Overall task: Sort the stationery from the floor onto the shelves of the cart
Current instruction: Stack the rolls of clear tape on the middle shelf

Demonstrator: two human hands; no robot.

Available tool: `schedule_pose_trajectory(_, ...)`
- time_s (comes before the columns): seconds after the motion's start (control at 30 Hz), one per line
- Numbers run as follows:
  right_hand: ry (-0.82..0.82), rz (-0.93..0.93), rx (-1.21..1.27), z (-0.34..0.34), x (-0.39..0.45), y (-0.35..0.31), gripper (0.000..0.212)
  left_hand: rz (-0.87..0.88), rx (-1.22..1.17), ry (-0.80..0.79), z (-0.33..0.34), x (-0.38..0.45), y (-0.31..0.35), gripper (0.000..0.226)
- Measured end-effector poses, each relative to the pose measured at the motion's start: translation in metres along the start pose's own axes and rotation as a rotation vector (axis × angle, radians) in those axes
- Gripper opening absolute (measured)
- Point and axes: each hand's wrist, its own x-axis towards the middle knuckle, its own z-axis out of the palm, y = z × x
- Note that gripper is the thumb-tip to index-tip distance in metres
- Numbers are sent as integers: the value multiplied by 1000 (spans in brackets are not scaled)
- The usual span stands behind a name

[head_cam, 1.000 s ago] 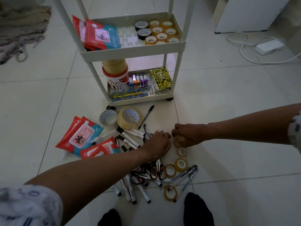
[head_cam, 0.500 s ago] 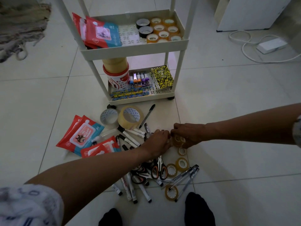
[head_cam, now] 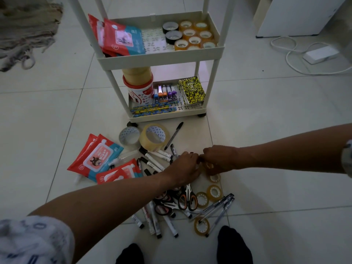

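Note:
My right hand (head_cam: 219, 159) grips small amber tape rolls (head_cam: 208, 166) just above the floor. My left hand (head_cam: 185, 168) is curled beside it, fingertips touching the right thumb; its grasp is hidden. More small tape rolls (head_cam: 215, 191) lie below, beside scissors (head_cam: 187, 201), clear pens (head_cam: 219, 206) and markers (head_cam: 158, 157). Wipes packs (head_cam: 97, 157) and two large tape rolls (head_cam: 154, 137) lie on the left. The white cart (head_cam: 162, 58) holds wipes and tape rolls on its middle shelf, and notebooks, pencils and a tub on its bottom shelf (head_cam: 165, 116).
A black pen (head_cam: 174, 135) lies in front of the cart. A power strip with a looped cable (head_cam: 320, 53) sits at the right, under a white cabinet (head_cam: 301, 16). A fringed cloth (head_cam: 26, 31) lies at the far left. My feet in dark socks (head_cam: 234, 244) are at the bottom edge.
My left hand's fingertips have closed the small gap to my right hand. Both hands otherwise stay in place, and the items on the floor have not moved.

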Motion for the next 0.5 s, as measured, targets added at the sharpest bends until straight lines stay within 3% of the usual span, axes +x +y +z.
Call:
schedule_pose_trajectory(0.13,63,40,38,12,3,-5,61,-30,-52,30,-7,-3,-1,36)
schedule_pose_trajectory(0.27,32,78,48,11,6,-1,45,-28,-40,29,-16,-6,-3,56)
schedule_pose_trajectory(0.5,24,122,173,8,-2,15,64,-93,-91,13,-28,-8,-4,52)
